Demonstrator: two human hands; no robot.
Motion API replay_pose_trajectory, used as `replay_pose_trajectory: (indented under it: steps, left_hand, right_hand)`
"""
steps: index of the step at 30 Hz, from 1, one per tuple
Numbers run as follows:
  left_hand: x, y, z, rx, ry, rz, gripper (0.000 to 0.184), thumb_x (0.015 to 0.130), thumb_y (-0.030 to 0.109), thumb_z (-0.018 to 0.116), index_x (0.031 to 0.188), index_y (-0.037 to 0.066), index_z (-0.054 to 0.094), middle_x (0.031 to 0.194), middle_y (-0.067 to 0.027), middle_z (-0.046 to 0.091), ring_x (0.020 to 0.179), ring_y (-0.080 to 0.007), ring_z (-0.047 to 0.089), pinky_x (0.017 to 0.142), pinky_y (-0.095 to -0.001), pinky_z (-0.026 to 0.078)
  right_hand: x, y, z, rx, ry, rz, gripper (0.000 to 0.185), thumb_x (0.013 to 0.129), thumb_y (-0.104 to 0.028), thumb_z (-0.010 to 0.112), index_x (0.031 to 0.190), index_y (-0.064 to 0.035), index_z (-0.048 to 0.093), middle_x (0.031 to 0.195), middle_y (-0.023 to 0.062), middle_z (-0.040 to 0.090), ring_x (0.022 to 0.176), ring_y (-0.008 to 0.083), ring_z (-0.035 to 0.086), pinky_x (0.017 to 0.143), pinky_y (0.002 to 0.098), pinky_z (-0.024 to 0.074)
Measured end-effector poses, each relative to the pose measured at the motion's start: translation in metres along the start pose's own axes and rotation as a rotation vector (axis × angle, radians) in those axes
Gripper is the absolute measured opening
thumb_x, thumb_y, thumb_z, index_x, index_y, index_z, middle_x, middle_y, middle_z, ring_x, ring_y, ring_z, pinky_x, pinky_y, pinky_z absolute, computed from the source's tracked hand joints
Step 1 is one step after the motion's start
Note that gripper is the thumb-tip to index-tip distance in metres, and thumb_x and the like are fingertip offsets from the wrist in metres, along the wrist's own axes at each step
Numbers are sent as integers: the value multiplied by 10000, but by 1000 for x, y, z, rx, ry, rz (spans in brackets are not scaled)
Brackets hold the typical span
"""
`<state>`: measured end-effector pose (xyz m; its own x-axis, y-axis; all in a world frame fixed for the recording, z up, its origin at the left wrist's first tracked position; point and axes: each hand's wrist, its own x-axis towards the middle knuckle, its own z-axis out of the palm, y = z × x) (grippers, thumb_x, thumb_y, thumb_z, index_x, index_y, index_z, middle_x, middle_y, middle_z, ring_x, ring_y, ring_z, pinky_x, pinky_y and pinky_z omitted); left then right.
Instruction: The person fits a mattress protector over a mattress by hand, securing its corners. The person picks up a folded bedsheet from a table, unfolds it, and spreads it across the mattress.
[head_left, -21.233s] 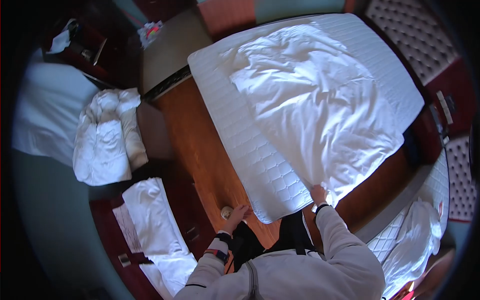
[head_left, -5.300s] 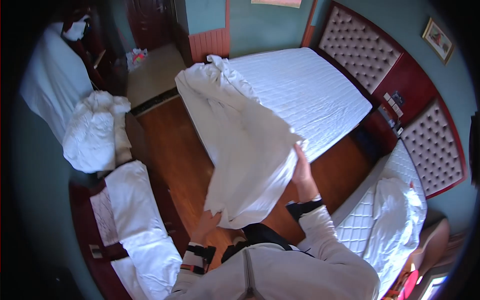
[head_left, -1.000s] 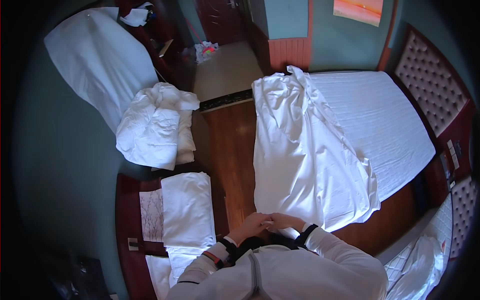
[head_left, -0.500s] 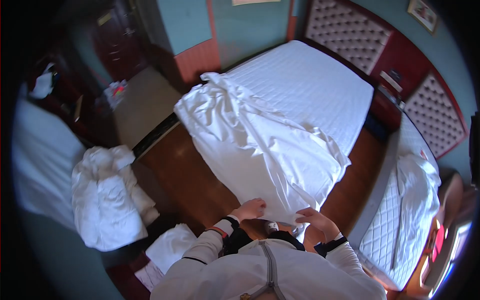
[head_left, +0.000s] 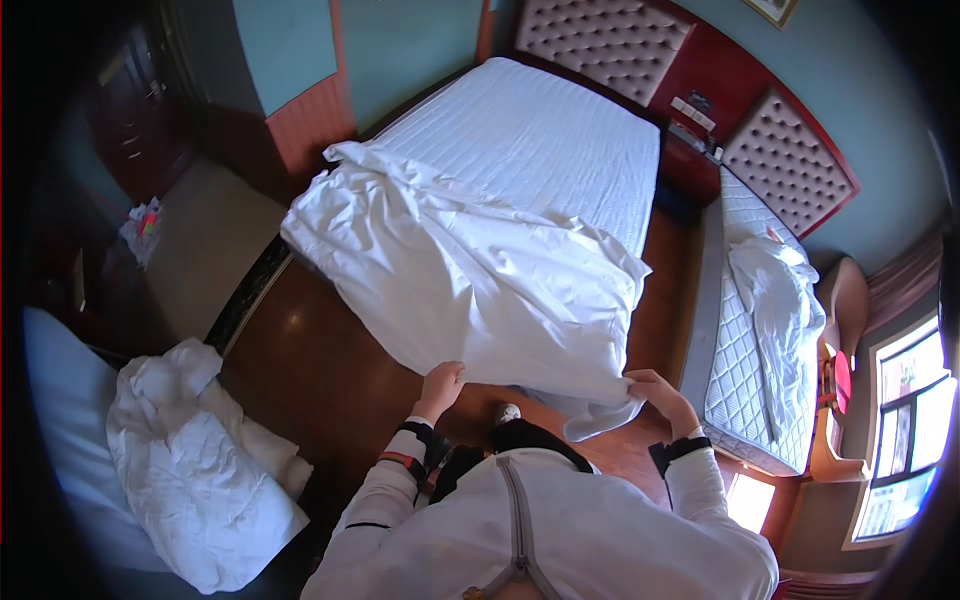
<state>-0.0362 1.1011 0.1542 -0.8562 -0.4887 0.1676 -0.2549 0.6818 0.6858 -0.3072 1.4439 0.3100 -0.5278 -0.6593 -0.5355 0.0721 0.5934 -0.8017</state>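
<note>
A white sheet [head_left: 490, 290] lies bunched over the foot half of the large bed, its near edge stretched toward me. My left hand [head_left: 441, 388] is closed on the left part of that edge. At the right part, my right hand [head_left: 660, 392] pinches the sheet, and a loose flap hangs below its fingers. Between both hands the edge runs fairly straight above the floor. Beyond the crumpled cloth, the quilted white mattress [head_left: 540, 130] is bare up to the tufted headboard [head_left: 605, 45].
A second bed [head_left: 745, 390] with rumpled bedding stands on the right, near a window [head_left: 905, 430]. White bedding [head_left: 200, 480] is heaped at the lower left. A nightstand [head_left: 690, 150] sits between the beds. Wooden floor [head_left: 310, 335] surrounds my feet.
My hands have moved apart, drawing the sheet's near edge wider. The view has turned to the right, and one shoe now shows farther forward.
</note>
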Motion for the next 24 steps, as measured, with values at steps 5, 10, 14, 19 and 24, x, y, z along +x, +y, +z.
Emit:
replay_pose_trajectory:
  steps: [5, 10, 14, 19, 24]
  left_hand:
    - [-37, 22, -60, -48, -127, -127, 134, 737, 140, 570, 830, 45, 579, 830, -162, 597, 823, -365, 566, 714, -441, 457]
    - [-45, 23, -90, -107, 13, -83, 137, 719, 80, 560, 854, 57, 551, 840, -128, 587, 840, -338, 564, 710, -418, 459]
    - [-31, 30, -131, -101, 172, -101, 186, 716, 28, 573, 893, 65, 529, 858, -104, 562, 841, -324, 556, 713, -404, 462]
    - [-12, -7, -156, -91, 231, -205, 276, 729, 58, 640, 970, 46, 508, 935, -117, 542, 878, -316, 553, 740, -383, 465]
    - [42, -36, -167, -90, 116, -155, 302, 750, 157, 660, 992, 40, 521, 918, -129, 558, 865, -318, 565, 745, -389, 465]
  right_hand:
    - [64, -5, 40, -830, -224, 10, 435, 772, -188, 651, 1160, -16, 558, 1007, 102, 630, 886, 211, 586, 842, 302, 450]
    - [128, -92, 219, -600, -716, -421, 801, 730, -342, 752, 1353, -39, 350, 1273, 176, 460, 1188, 287, 447, 998, 364, 364]
    - [159, -150, 318, -691, -875, -586, 521, 732, -325, 694, 1164, -84, 529, 1069, 161, 602, 994, 325, 570, 855, 384, 439]
    - [205, -186, 341, -761, -871, -557, 272, 784, -266, 622, 982, -81, 644, 886, 188, 641, 854, 372, 587, 783, 413, 450]
    - [229, -235, 303, -592, -864, -438, 253, 794, -233, 613, 973, -59, 654, 834, 174, 646, 773, 330, 608, 726, 388, 456]
